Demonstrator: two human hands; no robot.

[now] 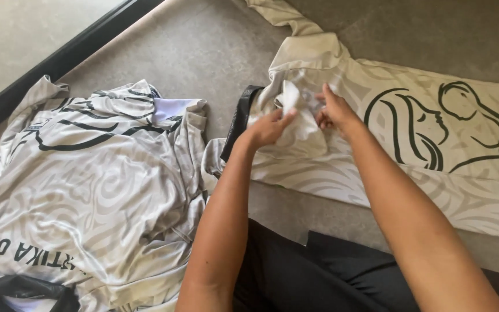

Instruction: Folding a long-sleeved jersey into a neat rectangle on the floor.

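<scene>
Looking down at a cream swirl-print shirt (434, 173) spread out on the grey floor (215, 52), right in front of the knees, black collar (241, 118) pointing left and a big black line drawing facing up on the far right.

Pinching with the left hand (270, 128): grip closed, thumb and fingers clamped on a bunched pale fabric (295, 124) up near the collar end. Same story with the right hand (336, 112), fingers curled down into that same bunch from the other side, grip closed on it, nothing else held. Can't tell whether that bunch is a sleeve, a lining or a separate bit of cloth, too crumpled.

As for progress: looks early-to-middle on this one. Laid out mostly flat and smooth already along the body, but not folded anywhere visible, and rumpled around the collar where both hands are busy. One sleeve trailing off toward the top edge, not tucked in.

Over on the left, well apart from the hands, a loose heap of matching shirts (99, 185), wrinkled and overlapping, not stacked neatly, so probably plenty left there. Also spotted a black bag (18, 289) poking out at the bottom left corner under that heap. No finished neat stack anywhere in view.
</scene>
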